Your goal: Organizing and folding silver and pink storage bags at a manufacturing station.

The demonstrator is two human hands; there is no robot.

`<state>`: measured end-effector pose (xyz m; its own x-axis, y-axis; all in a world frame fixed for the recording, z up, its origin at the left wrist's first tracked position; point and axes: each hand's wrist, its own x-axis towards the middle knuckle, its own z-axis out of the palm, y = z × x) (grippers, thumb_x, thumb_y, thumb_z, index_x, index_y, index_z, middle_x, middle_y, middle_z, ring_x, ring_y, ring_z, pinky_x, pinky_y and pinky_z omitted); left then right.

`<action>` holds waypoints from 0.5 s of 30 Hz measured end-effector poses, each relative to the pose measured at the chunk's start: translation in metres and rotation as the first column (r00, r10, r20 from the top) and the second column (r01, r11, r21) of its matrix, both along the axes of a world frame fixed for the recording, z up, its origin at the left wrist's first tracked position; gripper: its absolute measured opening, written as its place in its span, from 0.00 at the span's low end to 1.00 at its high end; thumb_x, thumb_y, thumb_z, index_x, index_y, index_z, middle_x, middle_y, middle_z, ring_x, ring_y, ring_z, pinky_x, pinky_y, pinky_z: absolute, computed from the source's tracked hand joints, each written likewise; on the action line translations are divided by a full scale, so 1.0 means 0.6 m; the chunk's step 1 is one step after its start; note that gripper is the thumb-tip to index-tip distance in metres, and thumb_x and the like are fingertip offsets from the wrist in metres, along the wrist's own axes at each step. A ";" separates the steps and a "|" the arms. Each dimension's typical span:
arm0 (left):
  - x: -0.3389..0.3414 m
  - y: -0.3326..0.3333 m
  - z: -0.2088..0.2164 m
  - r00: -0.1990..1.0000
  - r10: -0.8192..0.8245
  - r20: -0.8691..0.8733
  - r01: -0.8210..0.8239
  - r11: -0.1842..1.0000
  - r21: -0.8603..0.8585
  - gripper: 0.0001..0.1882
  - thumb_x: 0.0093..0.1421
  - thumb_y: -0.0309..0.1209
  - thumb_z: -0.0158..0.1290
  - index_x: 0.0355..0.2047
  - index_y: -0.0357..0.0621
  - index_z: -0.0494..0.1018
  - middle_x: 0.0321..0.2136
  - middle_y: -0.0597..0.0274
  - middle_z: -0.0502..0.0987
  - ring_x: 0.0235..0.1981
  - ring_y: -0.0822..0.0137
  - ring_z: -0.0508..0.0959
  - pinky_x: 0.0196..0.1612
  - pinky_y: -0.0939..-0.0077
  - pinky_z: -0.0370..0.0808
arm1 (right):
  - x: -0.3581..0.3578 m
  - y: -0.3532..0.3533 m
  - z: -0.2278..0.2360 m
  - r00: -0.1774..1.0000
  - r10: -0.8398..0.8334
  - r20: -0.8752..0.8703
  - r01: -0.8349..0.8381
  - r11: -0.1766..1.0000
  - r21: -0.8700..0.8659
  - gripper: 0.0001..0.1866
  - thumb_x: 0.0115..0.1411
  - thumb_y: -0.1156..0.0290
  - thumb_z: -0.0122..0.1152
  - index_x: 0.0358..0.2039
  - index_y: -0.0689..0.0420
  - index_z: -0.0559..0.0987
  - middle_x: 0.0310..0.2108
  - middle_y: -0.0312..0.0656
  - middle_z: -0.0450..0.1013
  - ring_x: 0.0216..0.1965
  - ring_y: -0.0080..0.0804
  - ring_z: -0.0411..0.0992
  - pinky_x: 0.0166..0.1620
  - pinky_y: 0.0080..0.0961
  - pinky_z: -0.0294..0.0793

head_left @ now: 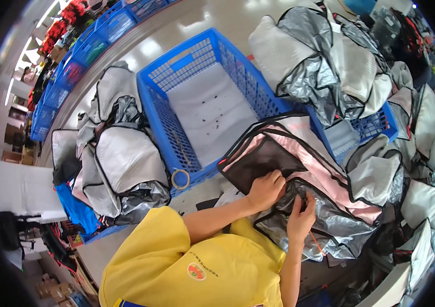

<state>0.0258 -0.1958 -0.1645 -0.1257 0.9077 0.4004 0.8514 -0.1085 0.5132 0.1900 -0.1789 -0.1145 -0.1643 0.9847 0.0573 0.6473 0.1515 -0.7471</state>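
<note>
A pink fabric bag with black edging, a black mesh panel and a crumpled silver lining lies before me. My left hand is closed on the bag beside the mesh, its fingertips partly tucked into the folds. Close to its right, my right hand pinches something small and dark at the black edging over the silver lining; the fingers hide most of it. A thin orange strip hangs beside my right wrist.
Beyond the bag stands a blue plastic crate with a white sheet and dark scraps inside. Grey-and-silver bags are heaped at left, far right and along the right side. A tape roll hangs by the crate's near corner.
</note>
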 end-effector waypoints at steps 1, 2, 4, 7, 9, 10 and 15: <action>0.000 -0.001 0.003 1.000 0.003 0.006 -0.003 1.000 -0.015 0.09 0.54 0.29 0.60 0.33 0.42 0.72 0.34 0.57 0.71 0.35 0.58 0.79 0.30 0.65 0.79 | 0.002 0.000 -0.002 1.000 0.009 0.018 -0.009 0.999 0.033 0.17 0.70 0.69 0.60 0.53 0.68 0.75 0.44 0.59 0.78 0.43 0.59 0.78 0.47 0.43 0.76; -0.001 0.000 0.003 1.000 -0.020 0.006 0.020 1.000 0.003 0.09 0.54 0.29 0.60 0.33 0.42 0.72 0.34 0.57 0.71 0.35 0.58 0.79 0.30 0.65 0.79 | -0.001 0.002 0.000 1.000 0.019 0.010 -0.019 0.999 0.033 0.18 0.70 0.68 0.60 0.53 0.69 0.75 0.44 0.59 0.78 0.43 0.59 0.78 0.47 0.43 0.76; 0.000 -0.004 -0.002 0.999 0.017 0.041 -0.016 0.999 -0.028 0.09 0.55 0.28 0.60 0.33 0.42 0.72 0.34 0.57 0.71 0.34 0.57 0.80 0.30 0.64 0.79 | 0.003 0.002 -0.008 0.999 0.048 -0.018 -0.047 0.997 0.056 0.17 0.70 0.68 0.61 0.52 0.67 0.75 0.42 0.59 0.78 0.42 0.60 0.78 0.45 0.44 0.76; 0.009 0.003 0.004 0.998 -0.030 0.060 0.031 0.999 -0.017 0.09 0.54 0.26 0.61 0.31 0.43 0.72 0.33 0.57 0.72 0.33 0.55 0.80 0.31 0.63 0.79 | 0.010 -0.003 0.000 0.999 -0.028 -0.041 0.030 0.999 0.037 0.15 0.68 0.68 0.63 0.51 0.64 0.76 0.40 0.57 0.78 0.40 0.58 0.78 0.43 0.43 0.77; 0.011 0.007 0.002 0.997 -0.054 0.060 0.058 0.995 -0.075 0.07 0.56 0.28 0.60 0.31 0.45 0.72 0.34 0.57 0.72 0.33 0.54 0.80 0.30 0.61 0.79 | 0.018 -0.006 -0.011 0.998 -0.061 -0.029 0.063 0.996 0.064 0.16 0.67 0.68 0.65 0.50 0.62 0.77 0.39 0.55 0.79 0.37 0.56 0.79 0.41 0.42 0.77; 0.008 0.007 0.011 0.996 -0.067 0.066 0.072 0.994 -0.079 0.07 0.57 0.28 0.60 0.31 0.46 0.72 0.33 0.56 0.72 0.31 0.53 0.80 0.28 0.59 0.79 | 0.012 -0.007 0.005 0.993 -0.096 -0.063 0.093 0.995 -0.046 0.17 0.66 0.68 0.65 0.51 0.63 0.76 0.41 0.56 0.78 0.39 0.59 0.78 0.42 0.45 0.77; -0.020 0.006 0.041 0.998 -0.057 0.000 0.057 0.998 -0.032 0.06 0.61 0.31 0.61 0.32 0.45 0.76 0.31 0.57 0.75 0.28 0.53 0.80 0.27 0.59 0.78 | -0.001 -0.008 -0.017 0.988 -0.051 -0.146 0.064 0.994 0.086 0.16 0.65 0.68 0.66 0.50 0.62 0.77 0.40 0.57 0.78 0.37 0.58 0.78 0.40 0.45 0.78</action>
<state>0.0140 -0.1920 -0.1398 -0.0729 0.9258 0.3710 0.8447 -0.1404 0.5164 0.1895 -0.1838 -0.1245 -0.0909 0.9820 0.1655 0.5441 0.1881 -0.8176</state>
